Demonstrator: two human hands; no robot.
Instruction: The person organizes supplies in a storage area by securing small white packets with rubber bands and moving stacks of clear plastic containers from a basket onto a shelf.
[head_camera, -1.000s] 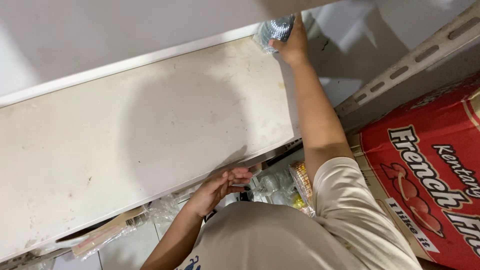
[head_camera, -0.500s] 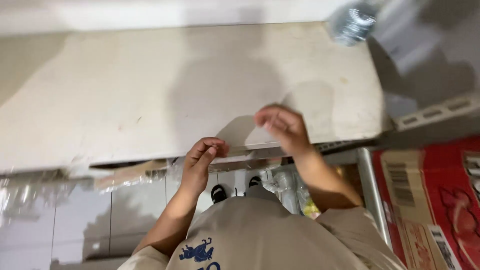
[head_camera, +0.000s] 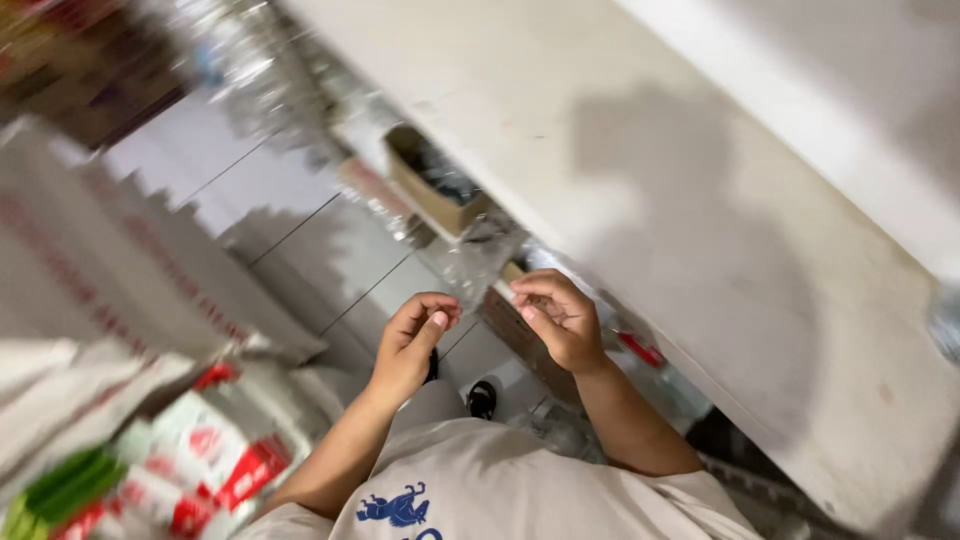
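My left hand (head_camera: 413, 337) and my right hand (head_camera: 558, 318) are raised in front of my chest, a short way apart, below the front edge of a white shelf board (head_camera: 700, 220). Both hands have their fingers curled, and between them hangs a piece of clear plastic wrap (head_camera: 470, 262) that runs up toward the shelf edge. My right fingertips pinch the lower edge of the wrap. My left fingers seem to close on its other edge, though motion blur hides the contact. My cream shirt with a blue print (head_camera: 480, 490) fills the bottom of the view.
An open brown cardboard box (head_camera: 432, 185) sits under the shelf, with more clear-wrapped goods (head_camera: 250, 70) blurred at the upper left. White and red printed cartons (head_camera: 110, 300) and packets (head_camera: 200, 470) lie at the left. Pale floor tiles (head_camera: 300, 240) show below, with my dark shoe (head_camera: 482, 398).
My right hand has come down from a wrapped bottle high on the shelf and joined my left hand at the shelf's front edge. The camera has swung left and tilted.
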